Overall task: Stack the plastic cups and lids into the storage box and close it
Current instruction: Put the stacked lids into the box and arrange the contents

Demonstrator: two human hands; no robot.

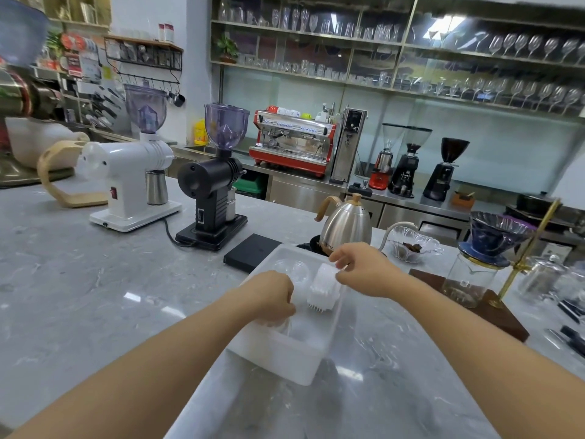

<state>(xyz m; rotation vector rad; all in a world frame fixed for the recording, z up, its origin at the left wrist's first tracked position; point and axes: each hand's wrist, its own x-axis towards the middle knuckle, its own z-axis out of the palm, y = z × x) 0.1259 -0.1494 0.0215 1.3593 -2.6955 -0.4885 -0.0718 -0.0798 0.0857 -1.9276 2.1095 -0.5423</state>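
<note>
A café back bar with glass-lined shelves stands behind a grey marble table [95, 296], where one translucent storage box [285, 356] sits open. At the box's left wall, the left hand [272, 296] has its grip curled around clear plastic cups [278, 327], too blurred to count. Inside the box toward its right wall, the right hand [364, 270] pinches the top of one stack of white lids [323, 289]. These look light, thin and slippery, best held around the sides.
</note>
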